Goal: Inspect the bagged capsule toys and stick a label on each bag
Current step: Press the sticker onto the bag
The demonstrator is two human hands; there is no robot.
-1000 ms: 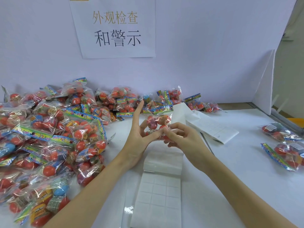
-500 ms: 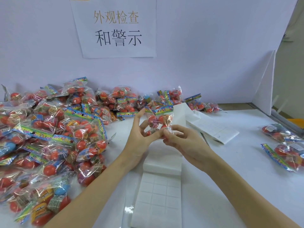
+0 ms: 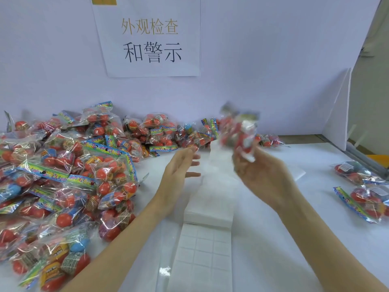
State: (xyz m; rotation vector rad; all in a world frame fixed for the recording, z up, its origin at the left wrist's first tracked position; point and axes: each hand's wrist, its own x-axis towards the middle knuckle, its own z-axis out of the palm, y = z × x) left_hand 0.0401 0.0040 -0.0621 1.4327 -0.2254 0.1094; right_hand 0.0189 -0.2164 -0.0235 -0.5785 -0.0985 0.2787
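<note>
While blurred, right hand (image 3: 261, 175) gripping crinkly clear bag (image 3: 239, 131) of round red capsules, raised above white table (image 3: 294, 218). Left hand (image 3: 179, 169) open, fingers straight, holding nothing. Gridded label sheet (image 3: 202, 256) lying flat nearby; glossy bag heap (image 3: 67, 175) left.

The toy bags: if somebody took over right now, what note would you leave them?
Right hand: fingers grip one clear plastic bag of red capsule toys, raised and blurred.
Left hand: open, holding nothing.
White label sheet strip: on the white table, between the arms.
Done: apparently two bags lying at the right, one showing a white label.
Left: the big heap of bags on the left.
</note>
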